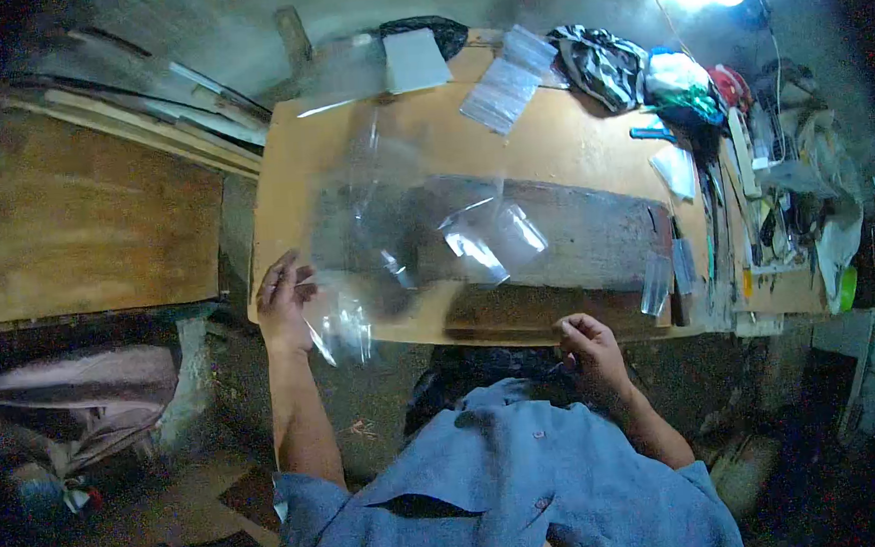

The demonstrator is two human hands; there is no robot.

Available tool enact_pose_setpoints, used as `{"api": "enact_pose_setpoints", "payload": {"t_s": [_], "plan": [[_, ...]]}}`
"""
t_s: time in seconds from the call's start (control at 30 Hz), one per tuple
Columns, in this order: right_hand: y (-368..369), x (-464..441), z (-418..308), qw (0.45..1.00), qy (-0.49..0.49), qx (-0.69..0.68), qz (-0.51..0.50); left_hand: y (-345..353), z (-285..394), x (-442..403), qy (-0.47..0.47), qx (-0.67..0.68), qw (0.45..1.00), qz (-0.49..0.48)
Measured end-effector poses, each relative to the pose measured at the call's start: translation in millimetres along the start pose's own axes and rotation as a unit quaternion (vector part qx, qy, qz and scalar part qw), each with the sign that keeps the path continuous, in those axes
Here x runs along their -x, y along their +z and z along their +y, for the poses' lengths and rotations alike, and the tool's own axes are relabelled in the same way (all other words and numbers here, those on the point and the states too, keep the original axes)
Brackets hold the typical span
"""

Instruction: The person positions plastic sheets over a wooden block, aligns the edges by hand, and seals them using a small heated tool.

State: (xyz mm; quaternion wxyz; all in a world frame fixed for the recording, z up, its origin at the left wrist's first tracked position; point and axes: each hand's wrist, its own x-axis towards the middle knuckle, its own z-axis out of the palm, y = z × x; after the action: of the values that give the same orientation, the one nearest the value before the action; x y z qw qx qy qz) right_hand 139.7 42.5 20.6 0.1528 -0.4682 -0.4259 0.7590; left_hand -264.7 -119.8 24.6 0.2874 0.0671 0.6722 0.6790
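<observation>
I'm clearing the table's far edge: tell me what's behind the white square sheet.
Behind the white square sheet, crumpled black plastic shows; whatever the sheet covers is hidden.

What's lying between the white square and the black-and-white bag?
Clear plastic strips lie between the white square and the black-and-white bag; the head view shows this.

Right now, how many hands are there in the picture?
2. The left hand is at the left edge of the table; the right hand is by the near edge, right of the middle. The dark borders may hide others.
</observation>
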Motion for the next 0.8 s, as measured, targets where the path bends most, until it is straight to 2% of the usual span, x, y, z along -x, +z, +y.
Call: {"api": "enact_pose_setpoints", "payload": {"t_s": [0.07, 0.1, 0.17, 0.2, 0.3, 0.43, 0.5, 0.57, 0.6, 0.63, 0.7, 0.77, 0.8], "plan": [[-1, -2, 4, 1.000, 0.006, 0.003, -0.006, -18, -1, -5, 0.012, -0.014, 0.998, 0.066], [-1, -4, 5, 1.000, 0.014, 0.005, -0.007, -28, -12, -11, 0.016, -0.011, 0.997, 0.070], [2, -5, 4, 0.999, 0.033, -0.006, 0.001, -46, -42, -26, 0.028, 0.098, 0.974, 0.201], [0, -7, 7, 1.000, 0.024, 0.004, -0.005, -48, -48, -24, 0.048, 0.085, 0.969, 0.228], [-4, -11, 13, 1.000, 0.015, 0.015, -0.017, -60, -65, -16, 0.031, 0.156, 0.958, 0.238], [0, -14, 12, 0.999, 0.017, 0.025, -0.027, -49, -81, -9, -0.029, 0.146, 0.950, 0.273], [4, -15, 10, 0.999, 0.012, 0.027, -0.028, -50, -88, -5, 0.017, 0.151, 0.964, 0.220], [9, -13, 6, 0.998, 0.006, 0.061, -0.023, -42, -85, 1, -0.085, 0.118, 0.962, 0.230], [9, -15, 7, 0.998, 0.004, 0.061, -0.022, -46, -87, 3, -0.090, 0.079, 0.971, 0.206], [8, -17, 10, 0.999, -0.001, 0.043, -0.029, -50, -93, 3, -0.089, 0.080, 0.972, 0.203], [3, -22, 14, 0.999, -0.010, 0.022, -0.026, -63, -116, -5, -0.009, 0.023, 0.968, 0.251], [-3, -29, 7, 0.997, 0.015, 0.076, -0.021, -80, -132, -6, -0.002, 0.195, 0.971, 0.136], [-5, -30, 1, 0.997, 0.013, 0.075, -0.012, -72, -125, 1, 0.047, 0.110, 0.972, 0.201]]}}
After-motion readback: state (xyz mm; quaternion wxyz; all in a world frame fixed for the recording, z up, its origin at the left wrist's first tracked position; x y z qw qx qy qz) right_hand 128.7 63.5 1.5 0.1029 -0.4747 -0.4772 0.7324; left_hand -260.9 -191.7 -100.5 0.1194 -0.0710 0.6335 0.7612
